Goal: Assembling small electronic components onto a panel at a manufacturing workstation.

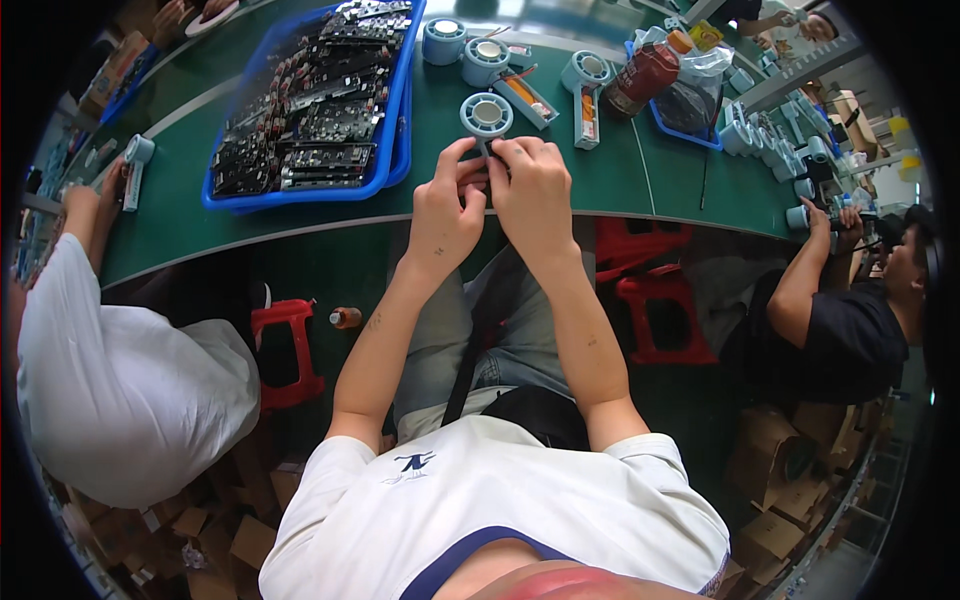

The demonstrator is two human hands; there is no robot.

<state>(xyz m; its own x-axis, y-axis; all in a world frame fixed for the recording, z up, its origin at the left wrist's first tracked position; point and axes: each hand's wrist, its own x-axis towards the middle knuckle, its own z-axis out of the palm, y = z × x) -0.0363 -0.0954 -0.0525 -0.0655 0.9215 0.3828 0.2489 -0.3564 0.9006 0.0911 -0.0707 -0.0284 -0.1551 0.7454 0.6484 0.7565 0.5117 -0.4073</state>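
Clock directions taken from the hands at the near edge of the green table (625, 170); 12 points to its far side.

Light-blue round-headed device (487, 115): just past the fingertips at 12, handle end between both hands. Right hand (537, 188): narrow, thumb and fingers pinching the handle. Left hand (447, 208): narrow, fingers curled beside the handle; cannot tell whether it grips.

At 10, large blue tray (384, 150), heaped with circuit boards (325, 110). Around 11 to 12, two similar round heads (443, 42) (486, 62) near each other. At 1, open-handled unit (586, 110), orange part inside. At 2, reddish-brown bottle (642, 78), lying tilted. Between 2 and 3, small blue tray (688, 139) with a plastic bag (690, 95).

Person in white (130, 370) at 8; person in black (850, 335) at 4.
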